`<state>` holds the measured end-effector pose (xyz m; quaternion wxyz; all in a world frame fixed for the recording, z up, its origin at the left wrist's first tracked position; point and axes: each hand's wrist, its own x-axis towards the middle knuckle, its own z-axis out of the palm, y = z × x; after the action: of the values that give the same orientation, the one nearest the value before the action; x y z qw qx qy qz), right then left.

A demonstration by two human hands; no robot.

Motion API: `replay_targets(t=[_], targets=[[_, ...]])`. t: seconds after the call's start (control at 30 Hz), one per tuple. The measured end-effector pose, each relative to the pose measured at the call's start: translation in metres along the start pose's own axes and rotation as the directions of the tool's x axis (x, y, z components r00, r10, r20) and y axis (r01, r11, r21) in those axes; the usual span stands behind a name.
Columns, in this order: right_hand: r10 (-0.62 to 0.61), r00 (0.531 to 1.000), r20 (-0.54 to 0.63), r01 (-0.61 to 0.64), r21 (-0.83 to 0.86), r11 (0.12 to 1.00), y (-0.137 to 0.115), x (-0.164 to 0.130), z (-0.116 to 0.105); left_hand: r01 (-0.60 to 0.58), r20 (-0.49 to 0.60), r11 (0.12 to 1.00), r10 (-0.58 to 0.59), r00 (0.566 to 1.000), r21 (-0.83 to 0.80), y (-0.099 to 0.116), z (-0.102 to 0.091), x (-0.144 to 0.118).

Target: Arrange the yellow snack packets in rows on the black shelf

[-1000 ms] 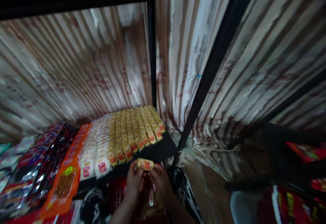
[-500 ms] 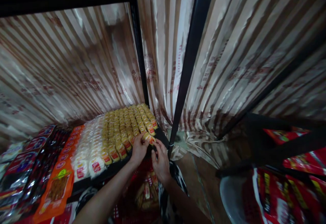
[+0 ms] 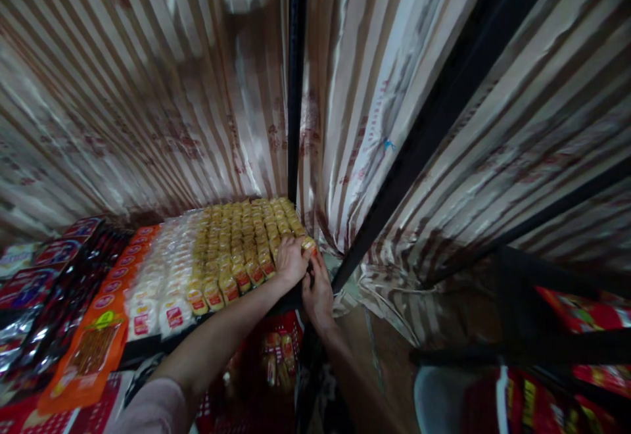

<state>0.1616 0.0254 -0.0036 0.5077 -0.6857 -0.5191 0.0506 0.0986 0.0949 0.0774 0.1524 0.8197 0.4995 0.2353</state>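
Note:
Rows of small yellow wrapped snack packets (image 3: 231, 237) with red labels stand on a dark shelf. At the right front corner of these rows, a single yellow snack packet (image 3: 309, 244) with an orange-red label sits between my hands. My left hand (image 3: 292, 260) is closed at its left side, fingers bent against it. My right hand (image 3: 318, 292) grips it from below and the right with its fingertips. Both hands partly cover the packet and the row ends behind it. Below my arms, a red bag or box (image 3: 236, 381) holds several loose yellow packets (image 3: 280, 358).
Left of the yellow rows lie white packets (image 3: 167, 283), orange snack bags (image 3: 98, 335) and dark bags (image 3: 44, 296). A black post (image 3: 414, 158) slants close to my right hand. Striped curtain (image 3: 197, 92) hangs behind. A white tub (image 3: 434, 394) and red bags (image 3: 542, 401) are at lower right.
My hands have moved right and slightly up with the packet, to the right end of the rows. The view has shifted, and more of the red bag or box below shows.

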Motion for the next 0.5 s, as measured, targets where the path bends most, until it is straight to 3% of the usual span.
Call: replay_targets(t=[0.33,0.5], targets=[[-0.034,0.997,0.065,0.036,-0.033,0.999,0.018,0.008,0.019,-0.074,-0.022,0.991,0.077,0.997,0.109,-0.013,0.017,0.018],[-0.036,0.997,0.062,0.038,-0.032,0.999,0.021,0.013,0.022,-0.043,-0.041,0.992,0.048,0.998,0.120,-0.014,0.018,0.019]])
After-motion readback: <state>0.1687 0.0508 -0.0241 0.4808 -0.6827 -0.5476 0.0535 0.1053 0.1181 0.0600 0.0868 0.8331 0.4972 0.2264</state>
